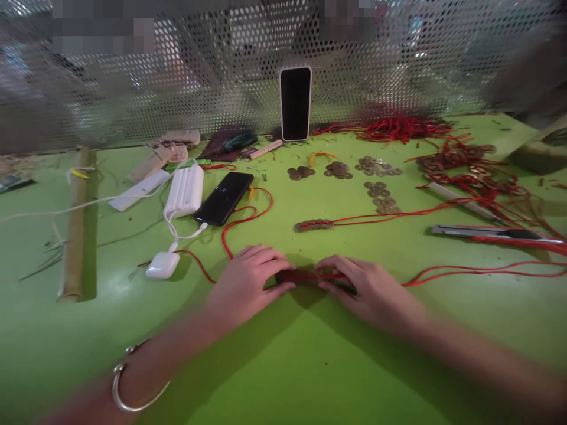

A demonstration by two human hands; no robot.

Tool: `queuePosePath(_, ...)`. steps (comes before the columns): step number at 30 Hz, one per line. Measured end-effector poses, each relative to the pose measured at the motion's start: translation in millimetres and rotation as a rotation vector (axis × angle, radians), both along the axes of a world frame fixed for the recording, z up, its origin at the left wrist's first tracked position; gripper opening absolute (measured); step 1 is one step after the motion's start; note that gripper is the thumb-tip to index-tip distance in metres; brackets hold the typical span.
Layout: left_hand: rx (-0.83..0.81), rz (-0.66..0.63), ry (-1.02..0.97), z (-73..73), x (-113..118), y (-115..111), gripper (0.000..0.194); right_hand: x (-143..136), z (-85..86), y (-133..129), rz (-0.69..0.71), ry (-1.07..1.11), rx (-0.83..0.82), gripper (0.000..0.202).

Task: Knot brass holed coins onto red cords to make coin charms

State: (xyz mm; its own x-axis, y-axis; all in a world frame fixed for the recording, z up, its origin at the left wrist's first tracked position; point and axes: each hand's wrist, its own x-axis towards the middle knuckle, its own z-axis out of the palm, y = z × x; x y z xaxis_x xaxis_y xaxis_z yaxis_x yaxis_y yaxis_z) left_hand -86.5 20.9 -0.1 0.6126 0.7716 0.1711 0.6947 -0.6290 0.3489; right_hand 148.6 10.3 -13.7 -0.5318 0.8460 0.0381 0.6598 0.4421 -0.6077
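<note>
A dark row of coins strung on red cord point(305, 276) lies between my hands, low over the green table. My left hand point(254, 274) pinches its left end between thumb and fingers. At the other end, my right hand point(365, 283) has its thumb and fingers closed round the row. Red cord point(478, 270) trails out to the right from beneath my right hand, and more red cord point(199, 262) shows left of my left hand. Just beyond my hands lies a second row of overlapping coins point(313, 225) with red cords running right. Blur hides fine detail.
Small coin piles point(337, 170) sit farther back. A utility knife point(487, 231) and tangled red cords with coins point(473, 168) lie right. Leftward are a black phone point(224, 199), white power bank point(184, 189), earbud case point(163, 265) and bamboo strip point(75, 230). Another phone point(295, 103) stands against perforated metal.
</note>
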Motion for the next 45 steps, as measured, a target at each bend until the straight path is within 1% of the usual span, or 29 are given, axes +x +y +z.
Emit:
queuePosePath(3, 0.018, -0.002, -0.013, 0.1, 1.7, -1.0, 0.022, 0.0, -1.2, -0.3, -0.012, 0.022, -0.04, 0.016)
queuePosePath(8, 0.042, -0.014, -0.026, 3.1, 4.7, -6.6, 0.035, -0.5, -0.9, -3.4, -0.002, 0.067, -0.058, 0.017)
queuePosePath(14, 0.061, -0.027, -0.042, 1.5, 4.9, -8.9, 0.02, -0.9, -2.9, -4.9, -0.005, 0.085, -0.072, 0.017)
queuePosePath(18, 0.064, -0.009, -0.036, 0.4, 5.4, -8.9, 0.02, -1.2, -4.4, -5.4, -0.02, 0.09, -0.052, 0.016)
queuePosePath(21, 0.075, -0.045, -0.064, 1.1, 7.1, -10.7, 0.024, -2.1, -3.3, -6.7, -0.008, 0.102, -0.053, 0.017)
queuePosePath(23, 0.098, -0.067, -0.086, 1.7, 8.3, -12.4, 0.022, -3.1, -2.1, -7.5, 0.008, 0.113, -0.056, 0.018)
queuePosePath(26, 0.13, -0.046, -0.097, 2.1, 9.5, -14.5, 0.014, -5.1, -0.8, -8.3, 0.018, 0.113, -0.048, 0.019)
queuePosePath(30, 0.158, -0.017, -0.093, 1.5, 9.9, -15.2, 0.015, -7.0, -0.5, -9.3, 0.002, 0.079, -0.022, 0.019)
queuePosePath(35, 0.228, -0.054, -0.111, -0.9, 10.2, -14.4, 0.014, -6.8, -0.7, -9.6, -0.009, 0.081, -0.031, 0.021)
queuePosePath(37, 0.215, -0.065, -0.116, -2.0, 9.6, -13.2, 0.016, -6.6, -0.8, -9.4, -0.008, 0.083, -0.032, 0.02)
queuePosePath(40, 0.163, -0.063, -0.081, -2.6, 8.0, -11.2, 0.026, -6.8, 0.0, -9.0, -0.006, 0.096, -0.015, 0.017)
queuePosePath(42, 0.139, -0.061, -0.062, -1.8, 7.7, -11.3, 0.03, -6.5, 1.3, -8.1, -0.007, 0.097, -0.008, 0.016)
queuePosePath(45, 0.167, -0.07, -0.066, 1.1, 10.8, -16.2, 0.031, -2.8, 3.9, -2.8, -0.01, 0.061, -0.036, 0.019)
